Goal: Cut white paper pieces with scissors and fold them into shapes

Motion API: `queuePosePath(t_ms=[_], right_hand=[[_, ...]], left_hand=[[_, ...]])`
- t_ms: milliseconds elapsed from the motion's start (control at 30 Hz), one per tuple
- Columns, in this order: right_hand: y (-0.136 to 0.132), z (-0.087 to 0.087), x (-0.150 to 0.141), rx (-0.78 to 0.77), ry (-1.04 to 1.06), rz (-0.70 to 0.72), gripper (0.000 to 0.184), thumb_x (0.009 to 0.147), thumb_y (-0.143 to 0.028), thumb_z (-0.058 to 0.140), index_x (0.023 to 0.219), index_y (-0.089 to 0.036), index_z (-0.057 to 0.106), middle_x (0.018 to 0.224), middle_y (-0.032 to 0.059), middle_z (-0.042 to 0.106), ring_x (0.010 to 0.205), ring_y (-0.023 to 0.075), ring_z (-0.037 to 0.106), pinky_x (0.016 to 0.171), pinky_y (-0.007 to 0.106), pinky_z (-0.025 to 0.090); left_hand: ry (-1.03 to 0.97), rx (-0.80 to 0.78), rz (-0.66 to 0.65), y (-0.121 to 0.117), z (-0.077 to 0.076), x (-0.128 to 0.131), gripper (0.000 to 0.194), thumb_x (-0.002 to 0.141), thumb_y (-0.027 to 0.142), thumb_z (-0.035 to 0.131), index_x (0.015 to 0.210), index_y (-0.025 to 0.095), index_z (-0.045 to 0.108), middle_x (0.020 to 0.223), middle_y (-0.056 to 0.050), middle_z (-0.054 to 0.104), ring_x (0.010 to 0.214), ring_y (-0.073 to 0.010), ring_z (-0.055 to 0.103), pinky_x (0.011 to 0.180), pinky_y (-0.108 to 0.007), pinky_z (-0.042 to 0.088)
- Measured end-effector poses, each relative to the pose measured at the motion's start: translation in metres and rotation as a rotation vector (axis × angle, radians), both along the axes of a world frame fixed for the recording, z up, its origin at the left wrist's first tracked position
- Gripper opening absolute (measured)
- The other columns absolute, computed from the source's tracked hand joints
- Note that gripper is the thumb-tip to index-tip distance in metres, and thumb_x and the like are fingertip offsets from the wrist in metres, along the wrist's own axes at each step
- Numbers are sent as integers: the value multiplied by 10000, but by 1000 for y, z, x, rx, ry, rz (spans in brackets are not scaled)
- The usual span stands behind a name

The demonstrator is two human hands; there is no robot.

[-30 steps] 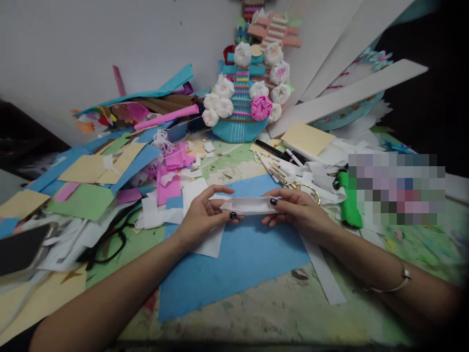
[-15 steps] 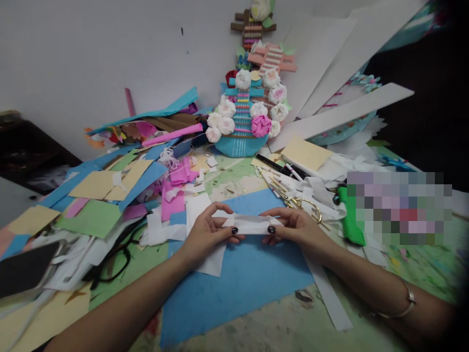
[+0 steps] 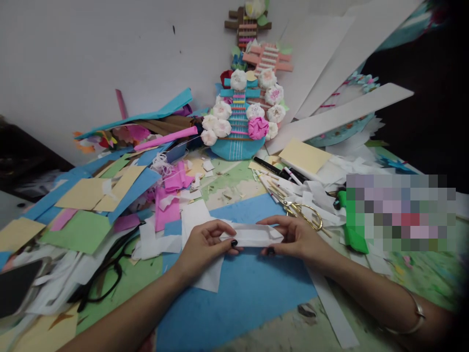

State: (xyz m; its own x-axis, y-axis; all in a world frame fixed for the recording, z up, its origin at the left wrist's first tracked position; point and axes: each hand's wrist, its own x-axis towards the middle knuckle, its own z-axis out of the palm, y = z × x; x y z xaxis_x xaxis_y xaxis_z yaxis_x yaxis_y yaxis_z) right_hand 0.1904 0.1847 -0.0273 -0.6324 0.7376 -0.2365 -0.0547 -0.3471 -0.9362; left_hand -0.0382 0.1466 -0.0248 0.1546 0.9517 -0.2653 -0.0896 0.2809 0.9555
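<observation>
Between my two hands is a small folded strip of white paper point(image 3: 254, 235), its edges turned up and a corner flap folded in at the right end. My left hand point(image 3: 208, 244) pinches the strip's left end, thumb in front and fingers behind. My right hand point(image 3: 293, 239) is closed around the right end, its thumb low under the near edge. Beneath them lies a blue sheet point(image 3: 234, 298). A white paper piece point(image 3: 208, 274) rests under my left wrist, and a long white strip point(image 3: 335, 313) runs out from below my right forearm.
Gold-handled scissors point(image 3: 311, 215) lie beyond my right hand, near sticks and pens. Black glasses point(image 3: 110, 278) and a phone point(image 3: 22, 283) are at the left among paper scraps. Flower-decorated blue paper instrument point(image 3: 238, 146) leans at the back. A green roll point(image 3: 353, 225) lies right.
The view has shifted slightly, so most things sit lower and the left side farther left. My right thumb has slid off the paper's face to its lower edge, and the right end flap now shows.
</observation>
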Motion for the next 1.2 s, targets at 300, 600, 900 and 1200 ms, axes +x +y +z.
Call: queuePosePath(t_ms=[300,600,900,1200], right_hand=[[-1,3,2,3,32,-33,446,780,-373,678,1133,-111,604,754,113,730,681,181,705,642,271,553],[-2,1,1,-34,76,-91,433,794,-413,656,1128,-139,642,775,94,720,682,191,710,628,271,567],[-5,3,0,6,-2,-87,372,756,-370,699,1046,-143,650,788,85,726,698,184,708,637,267,562],[-6,1,-2,-3,34,-129,219,756,-304,675,916,-157,648,828,54,702,675,175,696,647,277,570]], left_hand=[[49,43,24,0,-2,-1,217,689,201,739,854,121,621,901,-68,666,663,-145,695,602,-218,586],[49,84,44,-2,-1,1,227,669,212,754,833,112,634,814,-32,641,654,-119,673,579,-194,585],[24,122,42,-3,-1,3,247,645,235,780,807,111,642,767,-22,655,621,-126,672,580,-220,599],[50,177,93,-5,3,4,237,636,205,781,824,107,674,821,-35,676,625,-112,664,565,-194,598]])
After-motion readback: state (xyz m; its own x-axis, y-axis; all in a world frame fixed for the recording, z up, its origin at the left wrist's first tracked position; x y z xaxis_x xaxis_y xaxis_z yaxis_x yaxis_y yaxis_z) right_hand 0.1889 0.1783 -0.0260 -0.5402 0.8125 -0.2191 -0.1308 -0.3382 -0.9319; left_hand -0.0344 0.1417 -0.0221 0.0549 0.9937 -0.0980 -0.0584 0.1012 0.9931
